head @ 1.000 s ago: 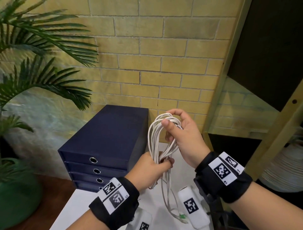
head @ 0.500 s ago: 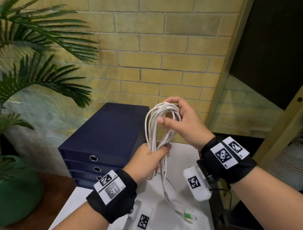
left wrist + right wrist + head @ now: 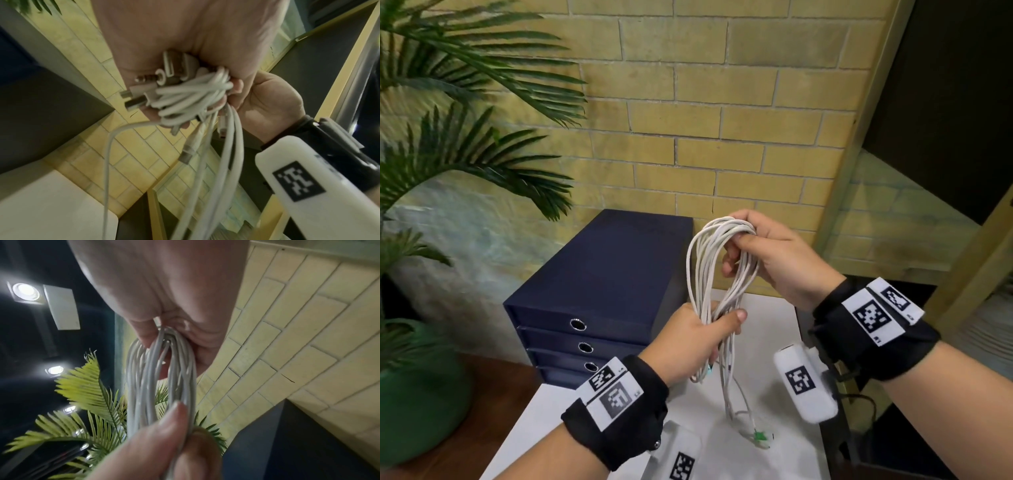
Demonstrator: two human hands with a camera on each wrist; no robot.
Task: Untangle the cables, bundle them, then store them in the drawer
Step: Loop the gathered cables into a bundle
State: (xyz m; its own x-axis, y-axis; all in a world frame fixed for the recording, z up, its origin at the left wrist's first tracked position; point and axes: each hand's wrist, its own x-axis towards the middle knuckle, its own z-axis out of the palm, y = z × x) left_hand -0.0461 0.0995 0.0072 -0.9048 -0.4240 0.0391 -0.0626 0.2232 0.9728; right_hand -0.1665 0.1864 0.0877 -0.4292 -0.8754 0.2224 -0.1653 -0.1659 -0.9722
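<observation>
Bundling step: our left hand (image 3: 697, 337) gripped the white cables (image 3: 717, 274) low, right hand (image 3: 774, 255) fingers (image 3: 748, 240) pinched the loop top. Next we judged: wrap the loose tail (image 3: 743, 411), then open a drawer (image 3: 585, 325).

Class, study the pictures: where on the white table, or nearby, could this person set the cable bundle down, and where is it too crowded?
Free: the flat top of the navy drawer unit and the white table strip between unit and right edge. Crowded: below the left hand and right hand, where loose ends of the white cables and a green-tipped plug trail.
</observation>
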